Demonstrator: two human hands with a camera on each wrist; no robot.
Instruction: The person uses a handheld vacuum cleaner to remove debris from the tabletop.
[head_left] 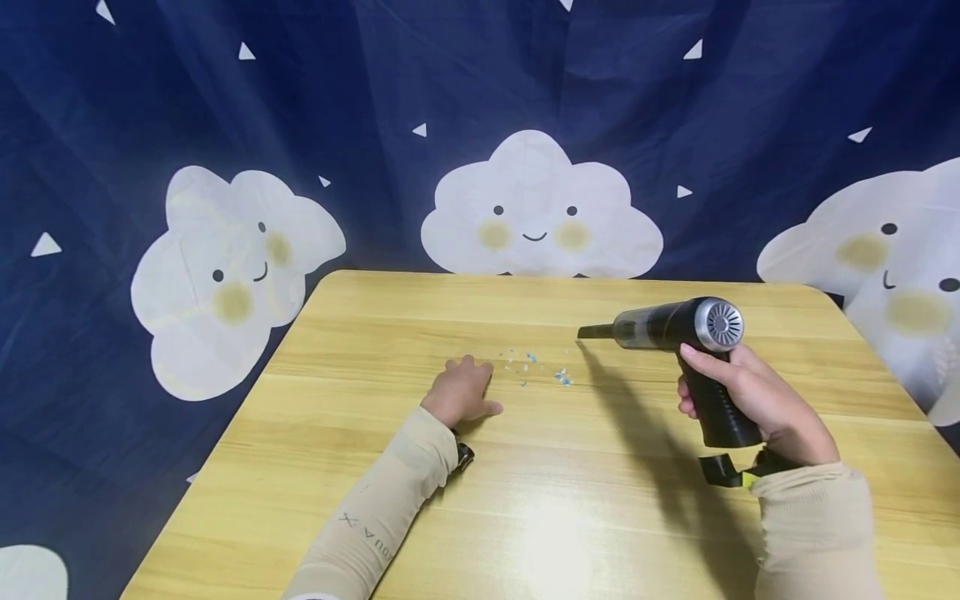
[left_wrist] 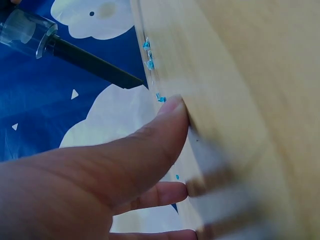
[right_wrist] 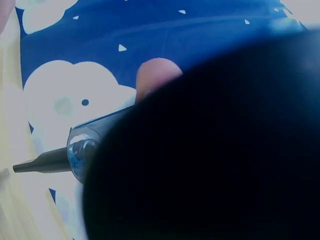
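Observation:
In the head view my right hand [head_left: 772, 400] grips the black handle of a handheld vacuum cleaner [head_left: 675, 325], thumb high on its back below the silver vent. Its narrow black nozzle [head_left: 596, 332] points left above the table, close to scattered blue and white scraps [head_left: 562, 377]. Left of the scraps, my left hand [head_left: 461, 392] touches the tabletop with its fingers spread and holds nothing. The left wrist view shows blue scraps [left_wrist: 161, 98] beside my thumb. Through the clear dust chamber [right_wrist: 80, 155] in the right wrist view, some blue bits are visible.
A light wood table [head_left: 375, 333] with rounded far corners spans the view. Behind it hangs a dark blue curtain [head_left: 375, 83] printed with white smiling clouds and small triangles. The vacuum's body blocks most of the right wrist view.

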